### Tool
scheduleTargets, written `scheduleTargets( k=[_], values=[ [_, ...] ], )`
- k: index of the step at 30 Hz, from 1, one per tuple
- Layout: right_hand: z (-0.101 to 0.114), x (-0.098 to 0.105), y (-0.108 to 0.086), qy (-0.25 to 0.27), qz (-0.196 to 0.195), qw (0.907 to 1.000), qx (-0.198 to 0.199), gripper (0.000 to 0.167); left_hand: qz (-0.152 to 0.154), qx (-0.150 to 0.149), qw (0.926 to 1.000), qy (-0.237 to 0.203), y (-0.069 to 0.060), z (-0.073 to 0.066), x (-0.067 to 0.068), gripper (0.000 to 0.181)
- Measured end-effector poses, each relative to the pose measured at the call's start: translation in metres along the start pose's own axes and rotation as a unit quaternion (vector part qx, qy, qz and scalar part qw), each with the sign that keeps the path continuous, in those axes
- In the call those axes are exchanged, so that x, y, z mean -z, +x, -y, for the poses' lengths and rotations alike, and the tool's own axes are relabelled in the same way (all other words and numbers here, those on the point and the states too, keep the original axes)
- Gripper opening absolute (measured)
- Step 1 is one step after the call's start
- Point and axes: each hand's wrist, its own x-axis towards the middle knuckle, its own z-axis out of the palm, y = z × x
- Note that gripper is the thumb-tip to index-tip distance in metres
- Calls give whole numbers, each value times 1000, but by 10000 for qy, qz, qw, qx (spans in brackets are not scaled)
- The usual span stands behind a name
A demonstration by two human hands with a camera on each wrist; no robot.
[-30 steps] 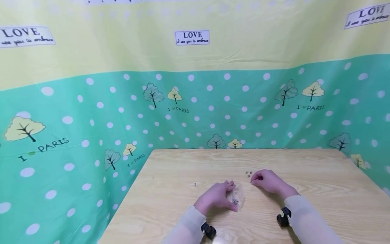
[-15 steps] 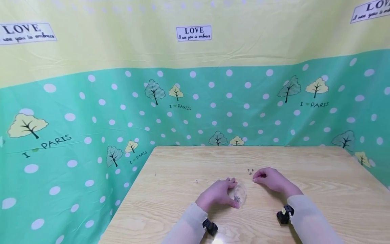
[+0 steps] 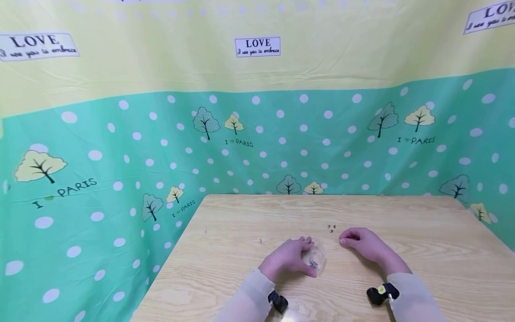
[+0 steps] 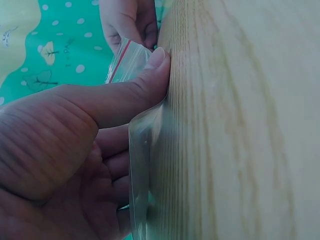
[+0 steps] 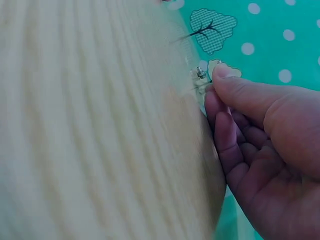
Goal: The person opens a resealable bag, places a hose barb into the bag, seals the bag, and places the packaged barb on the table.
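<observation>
Nearest: pale sleeves (image 3: 418, 297) on both forearms, with a black wrist camera strapped at each cuff, left (image 3: 278, 302) and right (image 3: 381, 294). Next, the left hand (image 3: 286, 258) on the bench (image 3: 237, 214), thumb towards the wearer, fingers towards the far side, clamped on a clear bag (image 3: 320, 252) that lies flat between them. Left wrist view: thumb tip down on the bag, film bowed up off the wood beside it, and a red stripe (image 4: 118, 67) running across the plastic past the thumb. Small grey metal parts (image 3: 314, 264) sit bunched inside the bag, near the thumb; individual shapes too small to tell. Right hand (image 3: 368, 245) near the bag, to its right, hands well apart from each other. Right wrist view: thumb tip and index fingertip brought together low over the wood, other fingers curled towards the palm; cannot tell whether a part is between the tips. One small loose piece (image 3: 260, 241) lies by itself left of the left hand. Three dark pieces (image 3: 331, 231) form a close cluster beyond the bag, just left of the right fingertips. Farther: bench's back edge, then a green cloth (image 3: 261, 170) with white dots and printed trees (image 3: 205, 120), yellow above, carrying LOVE labels (image 3: 258, 47).
</observation>
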Motion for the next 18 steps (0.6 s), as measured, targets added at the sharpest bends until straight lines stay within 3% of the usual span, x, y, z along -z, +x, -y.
scheduleTargets(
  k=[18],
  values=[
    [-1, -2, -4, 95, -126, 9998, -86, 20, 26, 77, 9999, -82, 1, 0, 0, 91]
  ],
)
